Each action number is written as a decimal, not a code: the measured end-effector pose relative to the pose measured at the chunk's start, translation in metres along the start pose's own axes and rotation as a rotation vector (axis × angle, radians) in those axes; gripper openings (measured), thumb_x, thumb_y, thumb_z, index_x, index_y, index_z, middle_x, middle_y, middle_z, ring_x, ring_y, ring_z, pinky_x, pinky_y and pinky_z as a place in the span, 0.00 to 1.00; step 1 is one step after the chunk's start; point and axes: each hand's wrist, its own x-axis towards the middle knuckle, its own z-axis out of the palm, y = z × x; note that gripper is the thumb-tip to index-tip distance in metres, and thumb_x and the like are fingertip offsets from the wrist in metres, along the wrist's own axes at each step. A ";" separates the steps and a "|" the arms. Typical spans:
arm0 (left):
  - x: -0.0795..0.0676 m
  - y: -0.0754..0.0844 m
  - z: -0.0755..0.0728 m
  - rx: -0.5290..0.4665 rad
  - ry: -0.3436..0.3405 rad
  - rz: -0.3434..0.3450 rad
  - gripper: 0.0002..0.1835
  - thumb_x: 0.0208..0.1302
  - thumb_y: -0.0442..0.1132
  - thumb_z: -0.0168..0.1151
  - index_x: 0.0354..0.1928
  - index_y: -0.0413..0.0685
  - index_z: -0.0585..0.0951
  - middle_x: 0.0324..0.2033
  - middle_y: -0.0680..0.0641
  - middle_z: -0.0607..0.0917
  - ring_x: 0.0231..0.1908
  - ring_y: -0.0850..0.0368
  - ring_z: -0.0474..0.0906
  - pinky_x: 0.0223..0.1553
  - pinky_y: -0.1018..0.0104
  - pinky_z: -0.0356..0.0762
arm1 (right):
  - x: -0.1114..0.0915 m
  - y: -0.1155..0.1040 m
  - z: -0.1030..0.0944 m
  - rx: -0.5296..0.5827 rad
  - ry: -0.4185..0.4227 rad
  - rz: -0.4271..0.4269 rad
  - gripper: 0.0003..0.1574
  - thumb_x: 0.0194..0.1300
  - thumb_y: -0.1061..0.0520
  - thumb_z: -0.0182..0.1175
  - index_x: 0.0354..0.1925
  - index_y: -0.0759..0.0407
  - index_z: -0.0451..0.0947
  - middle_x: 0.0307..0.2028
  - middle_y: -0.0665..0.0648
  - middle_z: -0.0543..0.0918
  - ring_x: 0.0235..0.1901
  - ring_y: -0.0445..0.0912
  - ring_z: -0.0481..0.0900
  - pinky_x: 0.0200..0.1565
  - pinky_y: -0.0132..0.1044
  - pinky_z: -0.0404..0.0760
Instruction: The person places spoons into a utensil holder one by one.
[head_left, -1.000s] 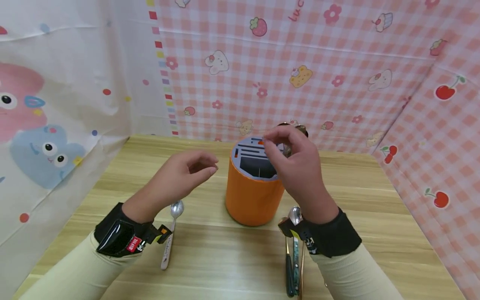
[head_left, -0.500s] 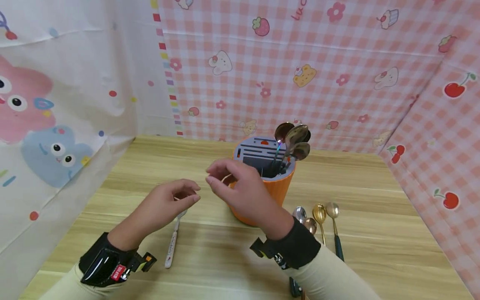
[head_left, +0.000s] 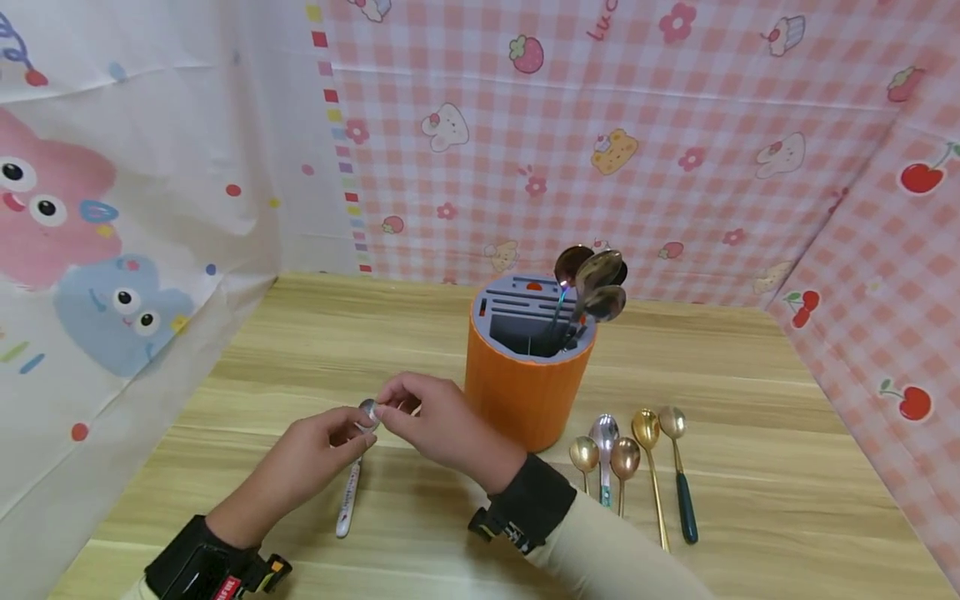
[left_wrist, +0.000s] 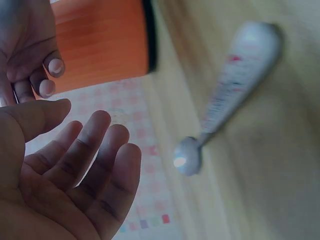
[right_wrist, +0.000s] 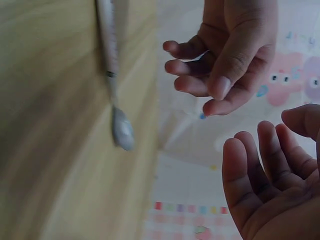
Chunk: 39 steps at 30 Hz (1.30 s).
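A spoon with a white patterned handle (head_left: 348,500) lies on the wooden table (head_left: 420,533), its steel bowl (head_left: 367,410) pointing away from me. My left hand (head_left: 352,429) hovers just left of that bowl, fingers relaxed and apart, palm bare in the left wrist view (left_wrist: 75,170). My right hand (head_left: 393,408) reaches across to the bowl's right side with fingers loosely bent and nothing in them (right_wrist: 270,175). Both wrist views show the spoon (left_wrist: 225,100) (right_wrist: 112,75) lying free on the wood, apart from the fingers. An orange cutlery holder (head_left: 528,375) stands just right of the hands.
Three spoons (head_left: 588,279) stand in the holder's grey slotted top. Several more spoons (head_left: 625,457) lie side by side on the table right of the holder, one with a dark green handle (head_left: 686,508). Patterned cloth walls close in the left, back and right.
My right hand left the top of the holder and came down and left to the white-handled spoon's bowl. My left hand dropped lower toward the same bowl.
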 end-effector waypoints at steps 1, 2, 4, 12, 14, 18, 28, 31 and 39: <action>-0.001 -0.002 0.002 0.008 0.004 -0.009 0.11 0.67 0.44 0.63 0.48 0.48 0.81 0.32 0.52 0.85 0.35 0.58 0.78 0.35 0.59 0.77 | 0.002 0.003 0.004 0.000 -0.006 0.013 0.03 0.67 0.54 0.63 0.40 0.48 0.80 0.32 0.46 0.80 0.33 0.40 0.76 0.29 0.31 0.76; -0.002 -0.005 0.003 0.013 0.008 -0.014 0.11 0.67 0.44 0.64 0.47 0.48 0.81 0.31 0.52 0.84 0.34 0.59 0.78 0.35 0.59 0.76 | 0.003 0.006 0.008 0.005 -0.012 0.029 0.03 0.67 0.54 0.63 0.40 0.48 0.80 0.32 0.46 0.80 0.33 0.40 0.76 0.29 0.30 0.76; -0.004 -0.009 0.007 0.019 0.009 -0.029 0.11 0.66 0.43 0.64 0.47 0.47 0.81 0.31 0.52 0.85 0.33 0.59 0.78 0.35 0.59 0.76 | 0.005 0.013 0.015 0.015 -0.022 0.054 0.02 0.67 0.54 0.63 0.39 0.49 0.80 0.32 0.46 0.80 0.33 0.40 0.75 0.29 0.30 0.76; -0.009 -0.023 0.019 0.089 0.017 -0.032 0.10 0.64 0.44 0.66 0.43 0.47 0.81 0.27 0.54 0.84 0.29 0.61 0.78 0.32 0.60 0.77 | 0.009 0.036 0.036 0.049 -0.039 0.094 0.02 0.66 0.55 0.63 0.37 0.51 0.80 0.32 0.47 0.81 0.32 0.40 0.75 0.33 0.29 0.75; -0.010 -0.025 0.021 0.105 0.019 -0.034 0.09 0.64 0.44 0.66 0.41 0.48 0.81 0.25 0.55 0.83 0.27 0.62 0.77 0.30 0.60 0.76 | 0.009 0.040 0.041 0.049 -0.041 0.107 0.02 0.66 0.55 0.63 0.36 0.51 0.81 0.31 0.47 0.81 0.31 0.39 0.75 0.32 0.29 0.75; -0.013 -0.030 0.025 0.113 0.021 -0.065 0.08 0.64 0.44 0.66 0.39 0.48 0.81 0.22 0.55 0.81 0.23 0.62 0.74 0.25 0.63 0.72 | 0.010 0.047 0.049 0.055 -0.050 0.137 0.02 0.66 0.54 0.63 0.36 0.51 0.81 0.30 0.46 0.80 0.29 0.39 0.74 0.28 0.29 0.74; -0.016 -0.039 0.030 0.144 0.045 -0.077 0.08 0.62 0.45 0.68 0.32 0.53 0.79 0.19 0.56 0.78 0.19 0.62 0.69 0.21 0.65 0.68 | 0.009 0.060 0.063 0.089 -0.077 0.182 0.02 0.66 0.55 0.62 0.35 0.51 0.80 0.28 0.46 0.80 0.25 0.37 0.74 0.24 0.29 0.73; -0.016 -0.042 0.030 0.175 0.041 -0.098 0.10 0.61 0.45 0.69 0.27 0.53 0.77 0.18 0.56 0.76 0.18 0.62 0.68 0.20 0.66 0.66 | 0.012 0.060 0.066 0.097 -0.075 0.183 0.02 0.66 0.55 0.63 0.35 0.51 0.80 0.28 0.46 0.80 0.26 0.37 0.75 0.25 0.29 0.73; -0.015 -0.041 0.029 0.213 -0.025 -0.153 0.16 0.59 0.47 0.70 0.23 0.51 0.73 0.17 0.54 0.73 0.18 0.60 0.66 0.21 0.65 0.62 | 0.016 0.061 0.071 0.042 -0.078 0.190 0.02 0.64 0.55 0.64 0.34 0.51 0.80 0.28 0.46 0.80 0.26 0.37 0.73 0.27 0.29 0.71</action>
